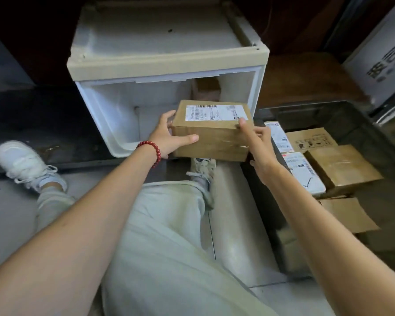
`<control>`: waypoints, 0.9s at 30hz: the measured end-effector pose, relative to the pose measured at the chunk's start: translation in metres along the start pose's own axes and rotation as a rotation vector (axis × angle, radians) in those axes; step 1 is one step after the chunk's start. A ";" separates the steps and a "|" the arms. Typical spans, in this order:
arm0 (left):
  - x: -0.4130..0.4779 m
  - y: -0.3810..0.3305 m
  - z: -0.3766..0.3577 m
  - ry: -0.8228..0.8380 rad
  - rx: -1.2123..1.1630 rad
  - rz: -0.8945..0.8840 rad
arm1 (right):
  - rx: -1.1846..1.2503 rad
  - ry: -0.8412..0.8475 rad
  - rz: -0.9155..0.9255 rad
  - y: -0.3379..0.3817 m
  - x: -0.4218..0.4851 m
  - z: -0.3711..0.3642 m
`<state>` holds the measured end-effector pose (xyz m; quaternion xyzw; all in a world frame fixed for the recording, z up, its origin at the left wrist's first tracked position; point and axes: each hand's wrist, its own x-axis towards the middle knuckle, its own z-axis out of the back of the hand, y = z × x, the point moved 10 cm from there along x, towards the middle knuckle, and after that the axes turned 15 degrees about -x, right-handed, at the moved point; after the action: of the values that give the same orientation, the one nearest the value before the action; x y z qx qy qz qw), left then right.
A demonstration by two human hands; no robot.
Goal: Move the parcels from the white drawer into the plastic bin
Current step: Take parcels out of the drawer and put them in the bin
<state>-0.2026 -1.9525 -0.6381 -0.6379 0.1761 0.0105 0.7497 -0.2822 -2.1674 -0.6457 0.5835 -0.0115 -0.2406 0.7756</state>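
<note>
A brown cardboard parcel (pixel 217 137) with a white shipping label is held in the air over the front of the pulled-out white drawer (pixel 105 115). My left hand (pixel 169 137) grips its left end, thumb along the front face. My right hand (pixel 258 144) grips its right end, thumb on the top edge. Deep in the drawer another brown parcel (pixel 205 90) shows behind the held one. To the right stands the clear plastic bin (pixel 363 124), with several cardboard and white parcels (pixel 342 167) lying in it.
The drawer belongs to a white storage unit with a beige top (pixel 164 42). My legs in pale trousers and white shoes (pixel 27 165) stretch over the tiled floor below. A grey box with printed characters (pixel 383 65) stands at the far right.
</note>
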 end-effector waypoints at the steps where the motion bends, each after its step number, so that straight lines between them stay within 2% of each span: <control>1: -0.011 0.007 -0.012 0.038 -0.098 0.037 | 0.010 -0.026 0.009 -0.005 -0.012 0.010; 5: -0.039 0.033 -0.043 0.063 -0.367 0.110 | -0.007 -0.059 0.084 -0.022 -0.053 0.030; 15: -0.051 0.052 -0.041 0.122 -0.041 0.169 | -0.054 -0.068 0.169 -0.020 -0.078 0.042; 21: -0.054 0.049 -0.039 0.138 -0.127 0.125 | -0.096 -0.071 0.199 -0.007 -0.077 0.044; 27: -0.058 0.035 -0.042 0.164 -0.167 0.071 | -0.063 -0.106 0.072 -0.021 -0.076 0.054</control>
<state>-0.2758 -1.9739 -0.6609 -0.6902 0.2578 -0.0004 0.6762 -0.3732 -2.1908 -0.6277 0.5445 -0.0661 -0.2433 0.8000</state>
